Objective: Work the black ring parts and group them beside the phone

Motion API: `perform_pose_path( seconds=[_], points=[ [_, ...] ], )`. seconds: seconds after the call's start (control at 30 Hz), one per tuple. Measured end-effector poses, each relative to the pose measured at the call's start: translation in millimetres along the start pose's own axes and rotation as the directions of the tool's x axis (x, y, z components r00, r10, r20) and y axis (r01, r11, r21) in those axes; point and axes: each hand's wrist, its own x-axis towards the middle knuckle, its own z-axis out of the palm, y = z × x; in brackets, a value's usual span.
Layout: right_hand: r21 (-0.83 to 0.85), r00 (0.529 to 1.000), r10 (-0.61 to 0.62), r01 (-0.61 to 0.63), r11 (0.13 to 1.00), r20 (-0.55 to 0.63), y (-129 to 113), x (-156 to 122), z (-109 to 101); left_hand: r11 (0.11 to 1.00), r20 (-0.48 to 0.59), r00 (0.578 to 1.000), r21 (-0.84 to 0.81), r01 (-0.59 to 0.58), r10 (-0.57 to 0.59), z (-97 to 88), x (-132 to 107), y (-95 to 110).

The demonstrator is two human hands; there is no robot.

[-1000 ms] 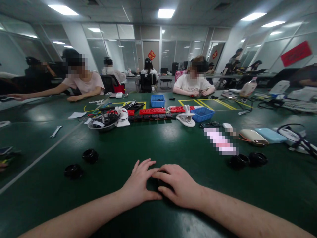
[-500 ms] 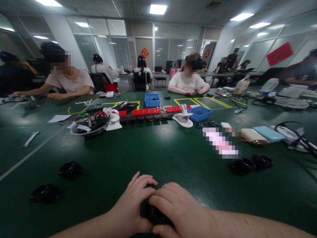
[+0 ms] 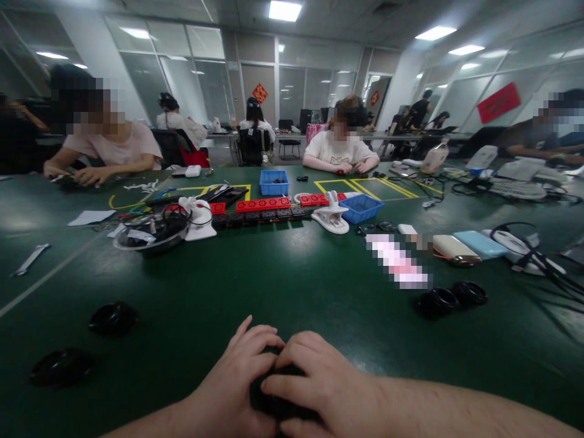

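At the near edge of the table, my left hand (image 3: 237, 380) curls around the left side of a glossy black round part (image 3: 267, 398). My right hand (image 3: 323, 383) closes over the same part from the right and above, fingers bent across its top. Most of the part is hidden under both hands, so its full shape does not show. To the left lie two similar black ring-shaped parts, one farther off (image 3: 112, 317) and one nearer (image 3: 62, 366). Another pair of black rings (image 3: 438, 300) sits side by side on the right, each with an open centre.
Across the middle stand red and black socket strips (image 3: 262, 205), a white clip base (image 3: 331, 218), blue bins (image 3: 361, 208) and a bowl of cables (image 3: 152, 240). A wrench (image 3: 30, 260) lies left; power banks (image 3: 456, 250) and cords lie right. Co-workers sit around the table.
The view has swung a little right, so the table things appear farther left. My right fingers have shifted slightly over the black part. The left co-worker's hands have come together.
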Motion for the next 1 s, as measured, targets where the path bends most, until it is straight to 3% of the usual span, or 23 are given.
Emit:
perform_pose_path(
  seconds=[0.3,0.4,0.5,0.6,0.8,1.0],
  points=[
    [0.095,0.974,-0.225,0.225,0.970,-0.008,-3,-1,12,0.972,0.076,0.974,-0.117,-0.204,0.214,-7.8,4,3],
    [0.068,0.963,-0.268,0.267,0.961,-0.005,-6,-1,17,0.974,0.098,0.974,-0.114,-0.194,0.205,-8.2,4,4],
    [0.022,0.942,-0.327,0.326,0.945,0.075,-8,1,17,0.979,0.137,0.973,-0.107,-0.173,0.187,-10.0,3,7],
    [-0.007,0.930,-0.338,0.343,0.939,0.145,-10,3,13,0.983,0.158,0.973,-0.090,-0.158,0.171,-13.0,4,11],
    [-0.069,0.933,-0.343,0.351,0.934,0.113,-12,-1,9,0.986,0.207,0.965,-0.067,-0.150,0.161,-18.5,4,15],
    [-0.098,0.939,-0.313,0.328,0.940,0.140,-12,-1,10,0.981,0.176,0.965,-0.045,-0.190,0.195,-14.7,1,15]
  ],
)
